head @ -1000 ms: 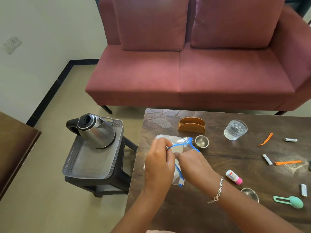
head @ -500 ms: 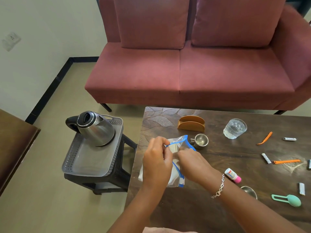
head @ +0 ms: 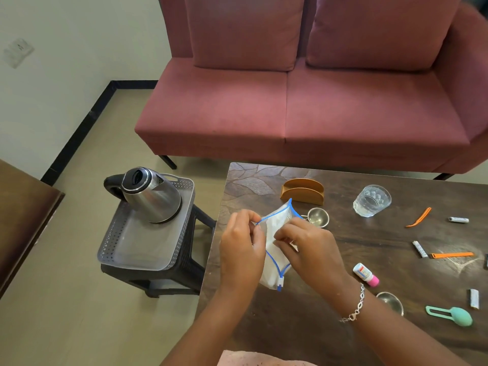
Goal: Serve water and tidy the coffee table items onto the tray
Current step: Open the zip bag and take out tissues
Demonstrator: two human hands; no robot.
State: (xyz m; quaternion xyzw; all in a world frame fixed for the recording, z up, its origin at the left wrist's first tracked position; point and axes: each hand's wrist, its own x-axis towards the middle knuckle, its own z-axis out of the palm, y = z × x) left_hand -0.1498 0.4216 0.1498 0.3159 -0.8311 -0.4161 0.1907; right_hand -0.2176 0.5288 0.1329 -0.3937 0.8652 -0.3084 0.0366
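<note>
A: "Qty on the coffee table (head: 264, 180)?"
B: "Was 1 glass (head: 371, 200), 1 orange holder (head: 302, 192), 1 zip bag (head: 276, 224), 1 pink-cap bottle (head: 365, 274), 1 teal scoop (head: 451, 316)."
A: "Multiples?"
B: "Yep: 2 steel cups (head: 317, 217), 2 orange strips (head: 452, 255), 3 white sticks (head: 420, 249) twd the right edge, poss. a 4th cut off there."
A: "Off the table?"
B: "Were 1 kettle (head: 151, 196), 1 tray (head: 137, 247), 1 sofa (head: 290, 114) w/ 2 cushions (head: 245, 30)."
</note>
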